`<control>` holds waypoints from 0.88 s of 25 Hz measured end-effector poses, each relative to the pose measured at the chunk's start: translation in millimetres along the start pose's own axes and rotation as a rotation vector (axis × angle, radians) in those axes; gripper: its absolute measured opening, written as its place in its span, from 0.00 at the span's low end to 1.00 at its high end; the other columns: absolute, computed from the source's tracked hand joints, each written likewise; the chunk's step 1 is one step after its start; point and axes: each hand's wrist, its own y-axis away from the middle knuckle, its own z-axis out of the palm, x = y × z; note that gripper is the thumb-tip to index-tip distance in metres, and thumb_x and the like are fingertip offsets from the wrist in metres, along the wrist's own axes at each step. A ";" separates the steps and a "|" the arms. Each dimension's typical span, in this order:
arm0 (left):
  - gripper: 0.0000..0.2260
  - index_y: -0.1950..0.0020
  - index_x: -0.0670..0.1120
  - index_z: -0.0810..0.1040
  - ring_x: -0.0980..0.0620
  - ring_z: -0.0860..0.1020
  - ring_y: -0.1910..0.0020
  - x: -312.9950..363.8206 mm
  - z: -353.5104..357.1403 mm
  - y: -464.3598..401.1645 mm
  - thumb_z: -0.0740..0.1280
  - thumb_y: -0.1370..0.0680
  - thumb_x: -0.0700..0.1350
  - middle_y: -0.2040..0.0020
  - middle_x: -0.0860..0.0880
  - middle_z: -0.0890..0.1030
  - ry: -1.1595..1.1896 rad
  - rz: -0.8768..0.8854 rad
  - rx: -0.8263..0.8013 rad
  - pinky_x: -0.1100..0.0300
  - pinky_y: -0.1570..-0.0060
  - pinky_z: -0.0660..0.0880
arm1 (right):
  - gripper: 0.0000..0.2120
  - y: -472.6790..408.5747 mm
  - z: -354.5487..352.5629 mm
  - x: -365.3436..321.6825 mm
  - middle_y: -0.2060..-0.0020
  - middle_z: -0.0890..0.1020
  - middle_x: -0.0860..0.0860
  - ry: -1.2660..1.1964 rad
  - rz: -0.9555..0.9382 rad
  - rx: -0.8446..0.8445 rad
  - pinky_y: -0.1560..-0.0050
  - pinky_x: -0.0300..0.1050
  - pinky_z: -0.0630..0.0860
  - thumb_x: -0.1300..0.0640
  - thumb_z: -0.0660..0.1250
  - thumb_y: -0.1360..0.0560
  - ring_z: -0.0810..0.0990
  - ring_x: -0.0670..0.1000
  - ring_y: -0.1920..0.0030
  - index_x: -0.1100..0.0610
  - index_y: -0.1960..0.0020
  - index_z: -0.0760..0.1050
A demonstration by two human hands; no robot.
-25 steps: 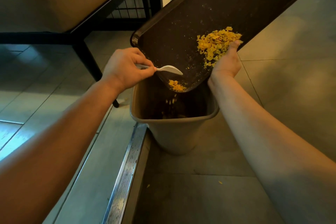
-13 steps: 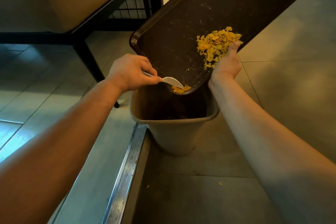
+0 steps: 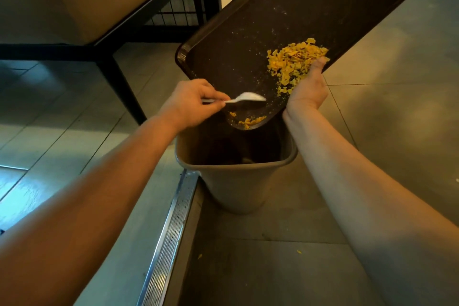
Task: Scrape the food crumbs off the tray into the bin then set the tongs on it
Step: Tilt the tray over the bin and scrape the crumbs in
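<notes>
tray (image 3: pixel 310 15) looks stiff, light, slick; right hand (image 3: pixel 306 93) clasps its lower edge beside loose crumbs (image 3: pixel 293 62); left hand (image 3: pixel 191 104) pinches spoon (image 3: pixel 246 98).

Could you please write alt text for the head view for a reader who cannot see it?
A left hand scrapes a white plastic spoon across a dark tray tilted over a tan bin. The right hand holds the tray's edge beside a yellow crumb pile.

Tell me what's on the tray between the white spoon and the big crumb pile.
In the head view, only dark tray with fine specks separates spoon and pile.
</notes>
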 end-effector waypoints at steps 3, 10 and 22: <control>0.07 0.49 0.50 0.81 0.57 0.73 0.49 -2.6 -7.9 5.7 0.68 0.26 0.43 0.50 0.52 0.76 0.010 -0.006 -0.062 0.66 0.49 0.68 | 0.18 -1.8 -0.8 0.2 0.58 0.82 0.52 0.025 0.001 0.004 0.54 0.46 0.79 0.47 0.61 0.21 0.82 0.53 0.54 0.61 0.42 0.77; 0.09 0.45 0.50 0.81 0.59 0.73 0.50 14.3 1.8 -1.5 0.68 0.25 0.45 0.50 0.53 0.75 0.013 0.061 0.007 0.69 0.51 0.68 | 0.19 -3.0 1.3 3.0 0.52 0.83 0.56 0.031 -0.006 0.011 0.46 0.51 0.79 0.48 0.62 0.21 0.82 0.55 0.50 0.62 0.41 0.77; 0.08 0.47 0.50 0.81 0.60 0.73 0.54 0.4 6.4 -1.8 0.67 0.25 0.45 0.53 0.54 0.77 0.091 -0.083 -0.040 0.72 0.58 0.65 | 0.20 -2.2 -0.1 -0.3 0.57 0.82 0.53 0.086 0.003 0.031 0.49 0.48 0.77 0.47 0.61 0.21 0.81 0.55 0.51 0.63 0.43 0.77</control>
